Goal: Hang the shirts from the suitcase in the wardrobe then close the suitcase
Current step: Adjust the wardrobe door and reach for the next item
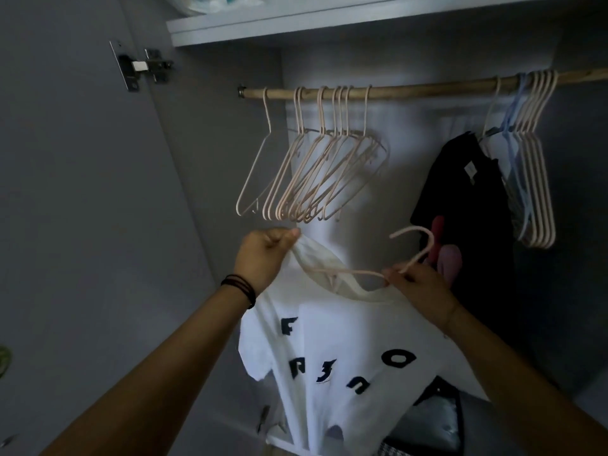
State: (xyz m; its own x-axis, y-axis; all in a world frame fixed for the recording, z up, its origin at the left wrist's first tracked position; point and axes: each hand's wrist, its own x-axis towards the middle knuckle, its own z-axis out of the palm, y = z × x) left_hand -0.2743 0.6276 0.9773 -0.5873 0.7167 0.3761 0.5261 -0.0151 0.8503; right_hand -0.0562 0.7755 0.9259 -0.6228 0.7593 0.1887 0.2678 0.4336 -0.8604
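near: left hand (263, 255) pinches white shirt (329, 373) at the collar; right hand (418, 287) grips pink hanger (419, 255), its arm inside that collar | mid: shirt hangs before the open wardrobe, hem cut off below | far: wooden rail (411, 90) carries empty hangers (316, 172) and, at right, black shirt (467, 199) | unclear: dim light, dark shapes at bottom right unreadable

A white shirt (329, 357) with dark block letters hangs near, in front of the open wardrobe (210, 143), its collar pinched up on the left by the left hand (263, 255). A pale pink hanger (411, 255) lies tilted through the neck opening, hook pointing up and right, gripped at its neck by the right hand (418, 287). Farther in and to the right, a black shirt (467, 199) already hangs from the wooden rail (427, 88).
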